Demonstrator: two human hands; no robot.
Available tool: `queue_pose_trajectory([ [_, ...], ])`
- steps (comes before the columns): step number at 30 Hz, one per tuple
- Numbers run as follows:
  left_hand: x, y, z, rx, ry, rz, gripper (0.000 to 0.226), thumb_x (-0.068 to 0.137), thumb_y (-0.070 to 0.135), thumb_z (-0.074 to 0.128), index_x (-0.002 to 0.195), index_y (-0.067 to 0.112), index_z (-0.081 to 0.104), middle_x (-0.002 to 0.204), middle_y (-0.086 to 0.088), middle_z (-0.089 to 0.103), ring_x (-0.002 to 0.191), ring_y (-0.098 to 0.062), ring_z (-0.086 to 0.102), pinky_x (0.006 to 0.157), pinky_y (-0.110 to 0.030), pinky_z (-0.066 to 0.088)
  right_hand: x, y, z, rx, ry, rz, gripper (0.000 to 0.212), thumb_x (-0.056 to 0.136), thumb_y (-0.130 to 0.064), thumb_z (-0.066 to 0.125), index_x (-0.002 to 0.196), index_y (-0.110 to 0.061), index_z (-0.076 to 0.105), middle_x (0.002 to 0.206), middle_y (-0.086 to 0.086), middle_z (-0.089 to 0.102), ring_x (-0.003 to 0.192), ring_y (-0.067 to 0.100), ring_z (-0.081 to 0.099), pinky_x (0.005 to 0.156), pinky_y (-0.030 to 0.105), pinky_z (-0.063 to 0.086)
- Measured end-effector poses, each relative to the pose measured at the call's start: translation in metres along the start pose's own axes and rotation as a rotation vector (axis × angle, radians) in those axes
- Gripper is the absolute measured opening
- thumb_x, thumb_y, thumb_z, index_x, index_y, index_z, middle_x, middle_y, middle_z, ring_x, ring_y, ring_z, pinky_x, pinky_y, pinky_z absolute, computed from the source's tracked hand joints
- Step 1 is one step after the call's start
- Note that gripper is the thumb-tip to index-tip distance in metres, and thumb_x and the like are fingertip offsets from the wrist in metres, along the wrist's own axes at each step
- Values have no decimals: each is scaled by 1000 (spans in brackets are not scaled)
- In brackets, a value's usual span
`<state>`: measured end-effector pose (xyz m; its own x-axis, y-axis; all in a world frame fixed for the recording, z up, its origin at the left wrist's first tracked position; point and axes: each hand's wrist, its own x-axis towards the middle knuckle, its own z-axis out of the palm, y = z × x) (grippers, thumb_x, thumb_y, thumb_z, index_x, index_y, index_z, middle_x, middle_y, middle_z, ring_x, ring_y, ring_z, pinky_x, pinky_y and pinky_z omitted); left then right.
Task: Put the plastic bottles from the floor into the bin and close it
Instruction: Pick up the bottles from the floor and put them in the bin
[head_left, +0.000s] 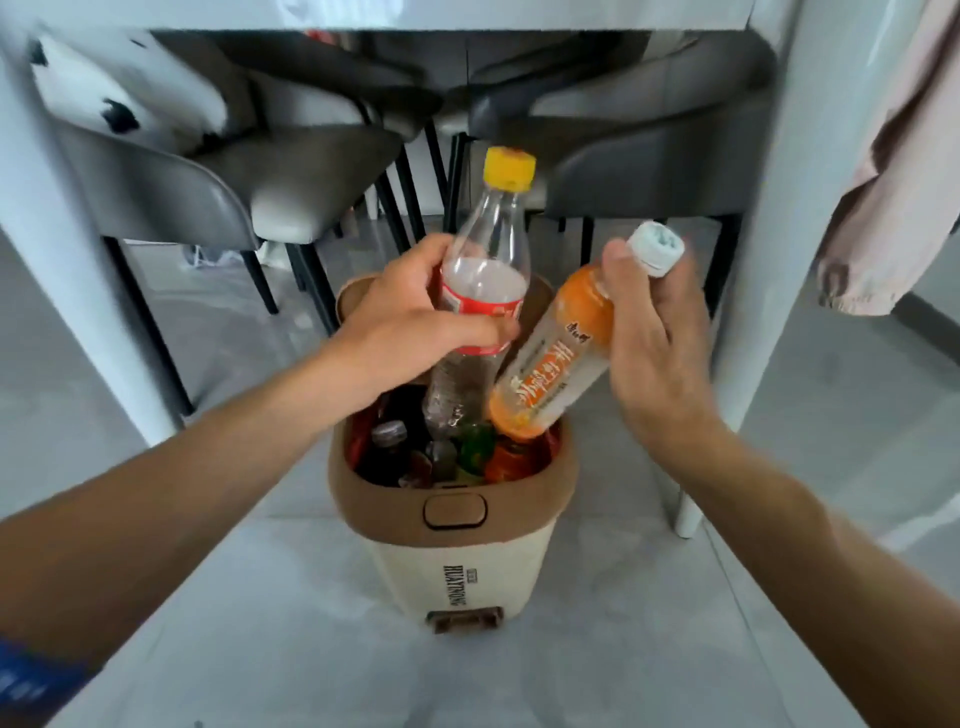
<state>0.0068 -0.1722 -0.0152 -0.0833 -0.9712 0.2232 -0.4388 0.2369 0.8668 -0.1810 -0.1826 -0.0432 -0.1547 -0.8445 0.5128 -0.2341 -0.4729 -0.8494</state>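
A cream bin with a brown rim (457, 512) stands on the floor below me, its lid (358, 296) tipped open at the back. Several bottles lie inside it. My left hand (410, 322) grips a clear bottle with a yellow cap and red label (485, 280), held nearly upright, its base down in the bin's opening. My right hand (649, 332) holds an orange bottle with a white cap (558, 364) near its neck. It is tilted, with its bottom end at the bin's right rim.
Grey chairs (249, 192) with black legs stand under a white table (467, 13) behind the bin. White table legs (748, 260) rise on both sides. A pinkish cloth (893, 171) hangs at the right. The floor is of pale grey tiles (311, 623).
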Motion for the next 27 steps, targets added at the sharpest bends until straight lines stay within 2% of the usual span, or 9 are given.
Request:
queue_pose_trajectory([
  [3,-5,-41,-8,186,-127,-72,71,61,28,91,119,35,52,113,13,67,109,-5,63,101,-37,49,-8,10,16,-109,-111,8,32,95,-54,42,100,-25,51,99,6,56,93,22,58,86,52,50],
  [7,-9,-71,-8,235,-279,-53,97,66,32,87,141,44,25,131,13,58,125,-11,55,109,-43,44,-14,22,23,-158,-274,5,21,97,-42,52,112,-28,48,98,-12,57,93,4,59,77,25,48],
  [10,-11,-87,-13,242,-336,-84,74,77,38,80,135,43,34,122,23,57,120,-5,55,108,-41,46,-20,32,24,-266,-382,8,24,95,-34,59,116,-32,48,98,-17,56,91,2,60,72,21,50],
  [12,-9,-91,-17,245,-332,-101,43,79,50,71,116,38,53,111,16,63,111,-8,59,100,-45,51,-24,39,25,-331,-445,37,29,93,-34,62,118,-31,50,99,-14,59,90,7,63,72,23,52],
  [14,-4,-91,-20,213,-268,-102,35,79,52,67,104,28,61,100,5,69,101,-14,65,94,-47,54,-26,43,24,-360,-477,72,35,91,-37,64,121,-31,48,105,-11,60,94,9,62,76,27,55],
  [16,0,-90,-20,203,-230,-107,26,80,48,70,99,32,62,95,7,71,97,-15,67,93,-45,54,-27,46,25,-407,-509,91,37,88,-40,67,118,-31,46,106,-10,59,97,10,59,81,33,55],
  [19,2,-93,-21,210,-242,-150,32,78,45,76,100,38,54,98,10,65,99,-15,63,92,-45,53,-30,54,26,-544,-642,103,34,85,-41,70,107,-30,48,104,-7,62,95,14,61,81,39,55],
  [23,0,-82,-21,302,-314,-107,36,76,46,78,98,33,53,94,4,66,92,-17,65,86,-50,56,-31,60,23,-553,-717,90,31,83,-38,73,104,-27,54,100,-3,64,91,16,63,81,44,56],
  [27,2,-48,-38,331,-325,-6,28,84,46,70,100,27,57,96,-3,68,93,-22,67,85,-51,56,-31,59,19,-544,-840,42,29,91,-37,64,117,-31,55,109,-7,63,98,12,62,87,37,55],
])
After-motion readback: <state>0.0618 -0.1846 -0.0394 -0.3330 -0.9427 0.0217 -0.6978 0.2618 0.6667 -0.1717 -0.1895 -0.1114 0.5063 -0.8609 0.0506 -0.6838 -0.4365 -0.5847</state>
